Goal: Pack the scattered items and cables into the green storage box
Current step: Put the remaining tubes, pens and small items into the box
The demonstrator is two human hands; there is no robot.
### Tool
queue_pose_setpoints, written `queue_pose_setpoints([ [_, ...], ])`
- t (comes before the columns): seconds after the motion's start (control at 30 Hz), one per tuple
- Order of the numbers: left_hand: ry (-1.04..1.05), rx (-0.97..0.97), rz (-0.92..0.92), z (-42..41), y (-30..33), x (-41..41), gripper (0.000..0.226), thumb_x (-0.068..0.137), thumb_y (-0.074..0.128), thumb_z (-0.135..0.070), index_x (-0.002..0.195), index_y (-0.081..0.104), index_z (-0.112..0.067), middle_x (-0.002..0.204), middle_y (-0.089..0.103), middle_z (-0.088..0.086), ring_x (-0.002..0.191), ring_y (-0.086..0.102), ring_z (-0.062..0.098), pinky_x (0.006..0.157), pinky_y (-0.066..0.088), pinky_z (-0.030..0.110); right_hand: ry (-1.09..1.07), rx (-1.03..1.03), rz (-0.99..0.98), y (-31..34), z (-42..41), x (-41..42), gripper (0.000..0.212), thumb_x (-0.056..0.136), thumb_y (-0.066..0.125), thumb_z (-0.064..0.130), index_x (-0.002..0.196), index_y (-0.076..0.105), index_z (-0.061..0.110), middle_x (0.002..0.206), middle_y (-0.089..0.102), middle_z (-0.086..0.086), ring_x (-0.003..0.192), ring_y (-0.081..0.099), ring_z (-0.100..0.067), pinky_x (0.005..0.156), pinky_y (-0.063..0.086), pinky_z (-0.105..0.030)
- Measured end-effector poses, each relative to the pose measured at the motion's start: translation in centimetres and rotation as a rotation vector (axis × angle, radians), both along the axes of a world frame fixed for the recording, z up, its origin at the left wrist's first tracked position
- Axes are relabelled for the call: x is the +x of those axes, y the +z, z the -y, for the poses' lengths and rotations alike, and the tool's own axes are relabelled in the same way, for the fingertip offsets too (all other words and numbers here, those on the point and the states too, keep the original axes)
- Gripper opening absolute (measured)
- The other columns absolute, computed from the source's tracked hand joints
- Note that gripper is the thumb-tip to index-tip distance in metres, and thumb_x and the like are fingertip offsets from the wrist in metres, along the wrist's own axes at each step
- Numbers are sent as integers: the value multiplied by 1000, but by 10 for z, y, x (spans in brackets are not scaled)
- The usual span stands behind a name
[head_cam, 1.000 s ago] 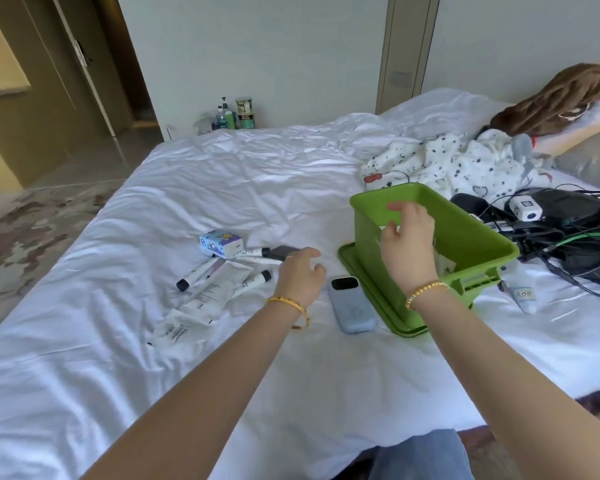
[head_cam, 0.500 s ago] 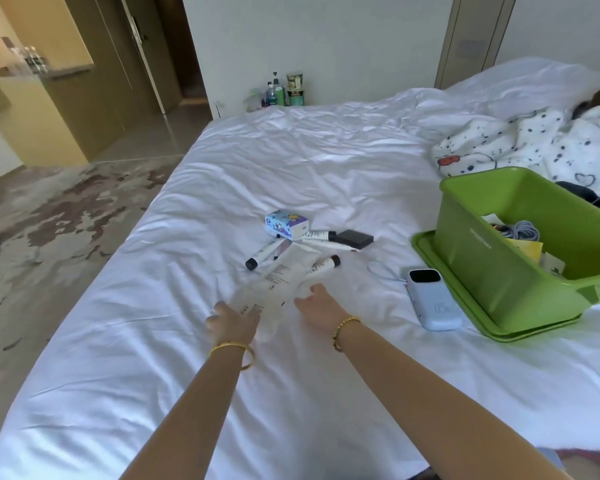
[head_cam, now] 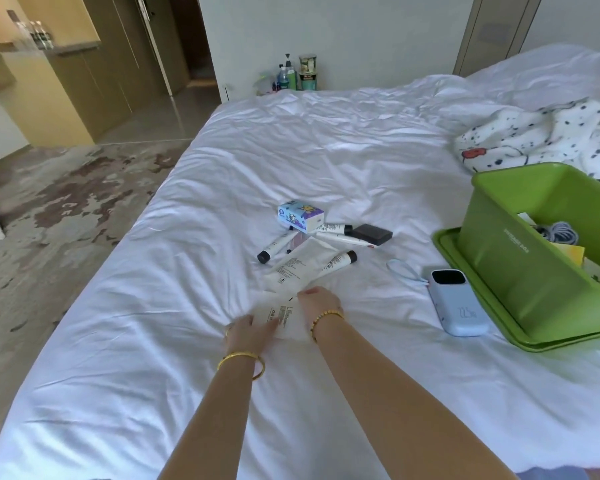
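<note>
Bedroom, white rumpled bed sheet [head_cam: 343, 161] as the work surface, patterned floor off to my left. Both my hands lay flat on a white sachet [head_cam: 280, 315] at the near end of the scattered pile. My left hand [head_cam: 248, 332] pressed on its near-left corner with fingers spread, not closed around anything. My right hand [head_cam: 317, 303] covered its far-right edge; whether those fingers had pinched the sachet or only rested on it, I could not tell.

Just beyond my fingertips lay a larger white pouch [head_cam: 300, 266] with printed text, overlapping the sachet. Further out were three black-capped tubes [head_cam: 276, 247], a small cartoon-printed carton [head_cam: 300, 216] and a flat dark block [head_cam: 373, 233]. To the right of my right hand lay a pale blue power bank [head_cam: 459, 303] with its loop cord, touching the tray under the green storage box [head_cam: 520, 258]. The box stood open well to the right, with a coiled cable and yellow paper already inside.

Judgement: the step was gathering the flat packets. They are thin and slippery on soft fabric, so sliding both together into a stack before lifting should work better than pinching one edge. The tubes can follow in one handful.
</note>
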State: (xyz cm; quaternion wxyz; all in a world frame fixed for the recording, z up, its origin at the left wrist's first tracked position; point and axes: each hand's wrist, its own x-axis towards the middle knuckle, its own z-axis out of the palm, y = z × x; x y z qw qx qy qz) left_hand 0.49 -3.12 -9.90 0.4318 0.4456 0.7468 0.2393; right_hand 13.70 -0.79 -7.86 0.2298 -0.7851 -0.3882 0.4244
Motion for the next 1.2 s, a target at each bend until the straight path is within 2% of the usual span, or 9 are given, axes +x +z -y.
queue_pose_setpoints([
  [0.1, -10, 70, 47, 6, -6, -6, 30, 83, 65, -27, 100, 63, -2, 122, 48, 22, 111, 55, 39, 97, 46, 48, 28, -26, -64, 3, -4, 4, 42, 91, 43, 43, 117, 62, 17, 130, 57, -10, 122, 49, -29, 107, 37, -37],
  [0.23, -48, 75, 108, 9, -5, -11, 30, 87, 61, -24, 105, 61, 0, 122, 52, 23, 107, 58, 36, 95, 48, 47, 20, -77, -140, 9, -16, 3, 57, 88, 43, 54, 121, 59, 10, 132, 55, -8, 124, 48, -28, 108, 35, -39],
  [0.4, -103, 58, 94, 7, -7, -16, 30, 90, 56, -21, 112, 60, 0, 122, 55, 21, 111, 56, 34, 99, 46, 44, -55, -88, -47, 4, -19, -2, 37, 91, 42, 26, 122, 56, 13, 132, 53, -10, 125, 45, -28, 108, 34, -38],
  [0.53, -38, 58, 167, 4, -8, -24, 27, 93, 49, -20, 112, 58, -2, 116, 61, 20, 106, 59, 34, 98, 46, 46, -286, 145, -366, -6, -1, 9, 28, 89, 41, 10, 112, 55, 5, 93, 60, -13, 86, 57, -26, 78, 46, -30],
  [0.7, 249, 134, 424, 15, 6, -30, 14, 95, 37, -7, 95, 51, -6, 84, 58, 15, 56, 61, 19, 46, 52, 23, -490, 304, -538, -7, 45, 43, 7, 93, 38, 6, 99, 42, 7, 89, 48, -6, 70, 57, -23, 71, 58, -35],
  [0.77, 366, 173, 523, 22, 14, -24, 15, 94, 34, -5, 95, 50, -6, 75, 57, 12, 41, 62, 13, 36, 47, 16, -436, 385, -438, -3, 61, 56, 3, 96, 36, 9, 94, 39, 10, 88, 48, -4, 65, 54, -18, 50, 52, -18],
  [0.83, 469, 229, 642, 27, 29, -6, 15, 93, 34, -4, 94, 49, -4, 75, 55, 11, 40, 61, 10, 34, 44, 13, -374, 492, -389, 4, 75, 69, 8, 98, 33, 14, 91, 37, 15, 85, 51, -2, 55, 56, -13, 38, 42, -21],
  [1.0, 390, 326, 772, 25, 86, 76, 14, 94, 34, -10, 92, 49, -11, 78, 57, 5, 35, 59, 1, 32, 36, 9, -302, 848, -120, 63, 100, 126, 25, 98, 35, 18, 76, 35, 30, 61, 52, 0, 34, 49, -6, 41, 41, -23],
  [1.2, 32, 336, 746, 29, 144, 189, 27, 97, 36, -6, 72, 44, -13, 69, 56, 6, 33, 56, 0, 34, 41, 10, -466, 1035, 231, 144, 125, 243, 8, 96, 41, 22, 93, 45, 16, 63, 56, -5, 57, 57, -30, 55, 47, -41],
])
